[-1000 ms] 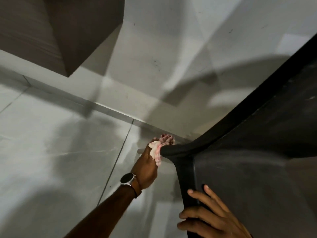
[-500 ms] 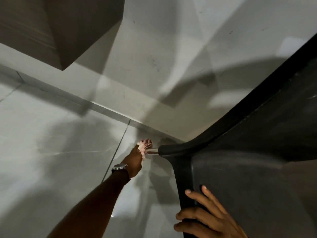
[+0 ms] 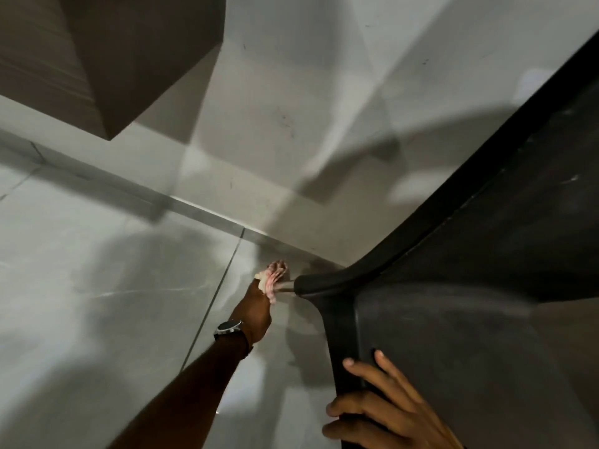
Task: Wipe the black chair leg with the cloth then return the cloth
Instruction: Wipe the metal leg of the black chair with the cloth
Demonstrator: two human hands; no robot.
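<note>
A black chair [image 3: 486, 286] fills the right side, seen from above. Its leg [image 3: 316, 281] runs down toward the floor, with a thin metallic end showing below the black part. My left hand [image 3: 257, 307], a watch on its wrist, is shut on a pink-and-white cloth [image 3: 272, 278] and presses it around the lower end of that leg. My right hand [image 3: 379, 413] grips the chair's front edge at the bottom of the view, fingers spread over the seat.
Grey tiled floor [image 3: 97, 286] lies to the left and meets a pale wall [image 3: 291, 108] at a skirting line. A brown cabinet or box [image 3: 113, 53] juts out at the top left. Shadows cross the wall and floor.
My left hand slid the cloth down the leg, away from the black corner toward the floor, between the earliest frame and now. My right hand kept its grip on the chair edge.
</note>
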